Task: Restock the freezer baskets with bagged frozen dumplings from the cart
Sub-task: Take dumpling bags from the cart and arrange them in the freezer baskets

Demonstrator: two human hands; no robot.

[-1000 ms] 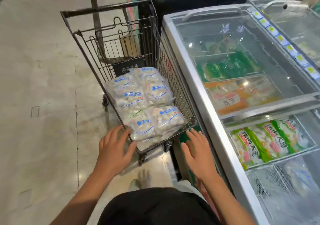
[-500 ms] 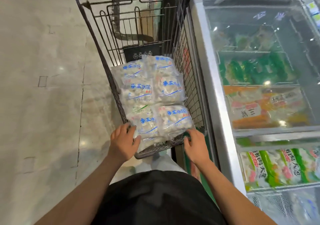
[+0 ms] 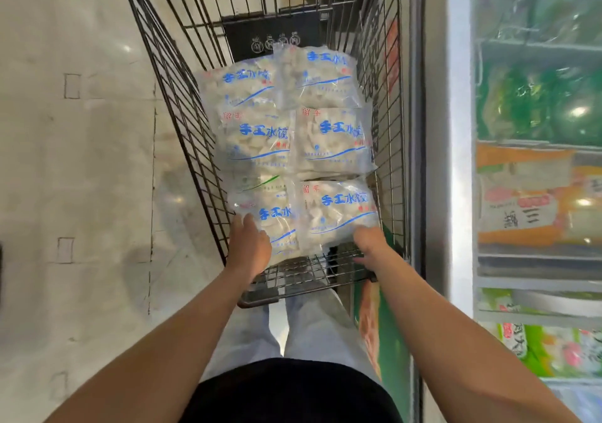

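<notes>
Several clear bags of frozen dumplings with blue lettering lie stacked in the black wire cart. My left hand grips the near left corner of the nearest left bag, fingers curled over its edge. My right hand holds the near edge of the nearest right bag; its fingertips are tucked under the bag and hidden. The chest freezer stands right beside the cart on the right, with packaged goods behind its glass.
Inside the freezer lie green packs at the back, orange packs in the middle and green-and-white packs nearest me. Pale tiled floor stretches to the cart's left. My legs stand against the cart's near end.
I have leaned in closer over the cart. Both hands moved from the cart's near rim forward onto the two nearest dumpling bags and took hold of them.
</notes>
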